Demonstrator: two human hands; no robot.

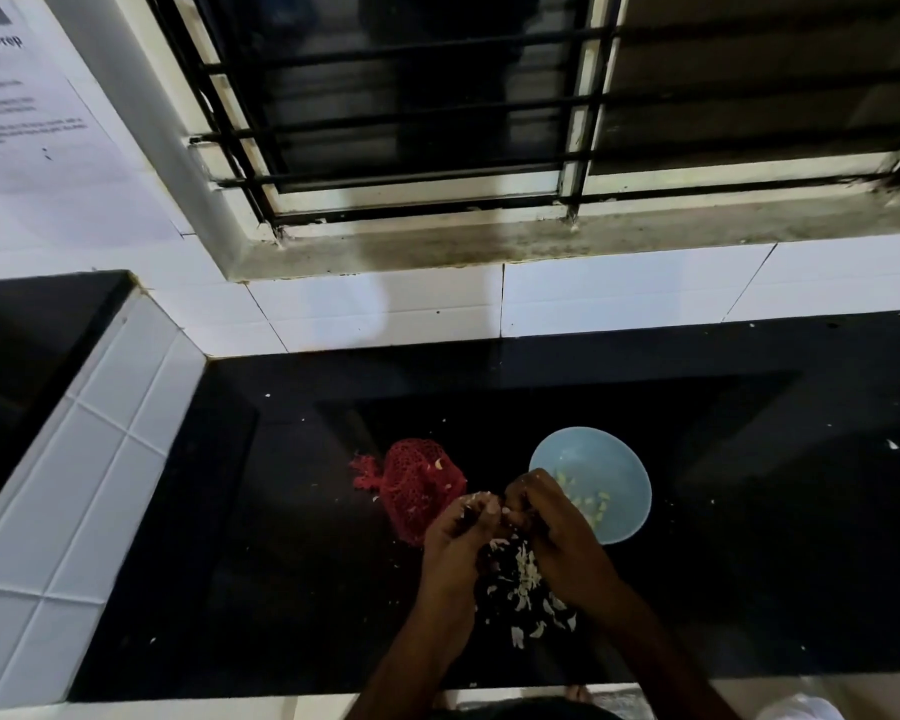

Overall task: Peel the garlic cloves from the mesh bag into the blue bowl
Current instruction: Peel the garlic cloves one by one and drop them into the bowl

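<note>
At lower centre, a small pale garlic clove [505, 510] is pinched between the curled fingertips of the left hand [458, 532] and right hand [552, 532], held over the white papery peel heap [526, 569], likely so skins are caught there. The red mesh bag [417, 485] is kept just left, the pale-blue round bowl [614, 459] just right.

On the black bench [281, 537] a red mesh bag [417, 485] is laid near a blue bowl [609, 475], in which peeled cloves [591, 504] are seen. The left hand [461, 532] and right hand [554, 522] are held together, and a garlic clove [495, 510], mostly hidden, is pinched between their curled fingers. Loose skins [526, 574] are scattered under the hands.
</note>
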